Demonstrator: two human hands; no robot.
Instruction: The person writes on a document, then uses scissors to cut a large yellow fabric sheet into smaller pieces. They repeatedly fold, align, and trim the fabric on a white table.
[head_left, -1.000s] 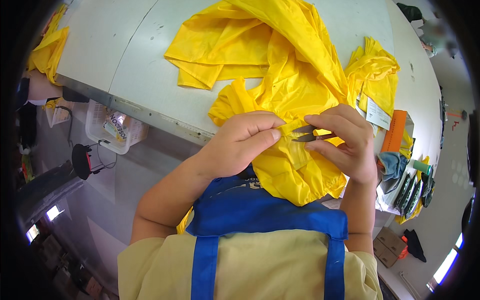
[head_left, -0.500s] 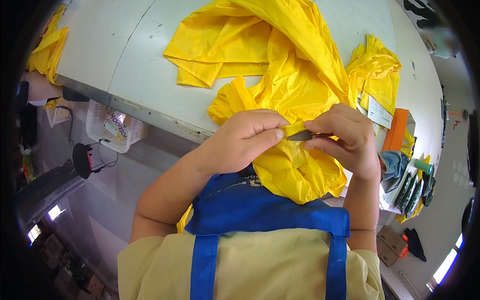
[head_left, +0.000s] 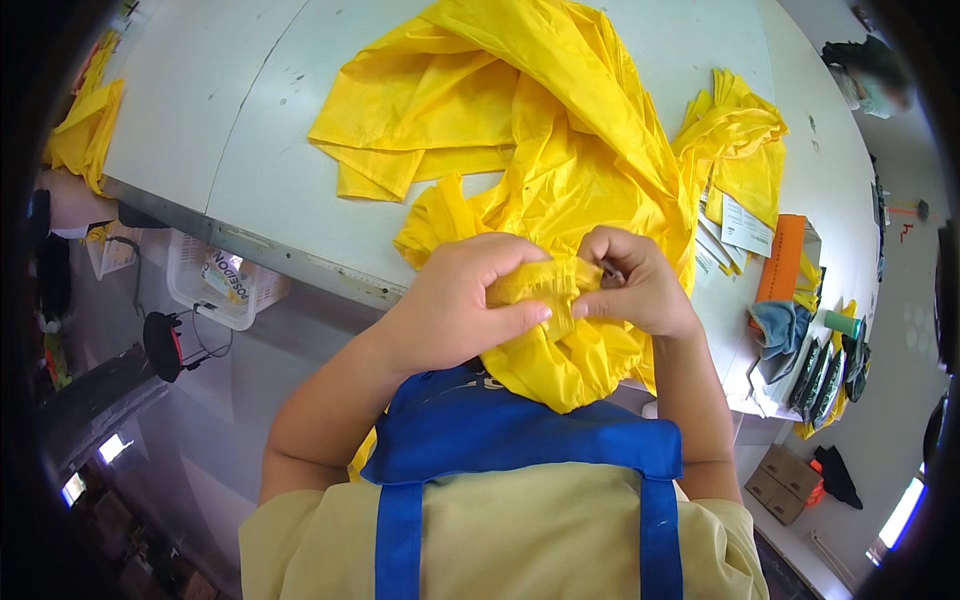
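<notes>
A yellow garment (head_left: 575,190) of thin, shiny fabric lies bunched on the table, its near end drawn up over the table's edge to my chest. My left hand (head_left: 450,310) is closed on a gathered, elastic-looking part of it, thumb on top. Opposite, my right hand (head_left: 645,285) pinches the same gathered part between thumb and fingers. A small dark metal blade tool, like thread snips (head_left: 612,272), is tucked in the right hand and mostly hidden by its fingers. Loose folds of the garment hang between and below both hands.
The pale table (head_left: 260,170) has a metal front edge. At right stand a bundled yellow cloth (head_left: 750,150), paper slips (head_left: 745,228), an orange box (head_left: 782,258) and a green thread spool (head_left: 843,323). A white basket (head_left: 235,312) sits below the left edge. Another person (head_left: 880,85) is far right.
The blade was between my hands at the fabric edge; it is now drawn back into my right hand. That hand has moved left and pinches the gathered fabric.
</notes>
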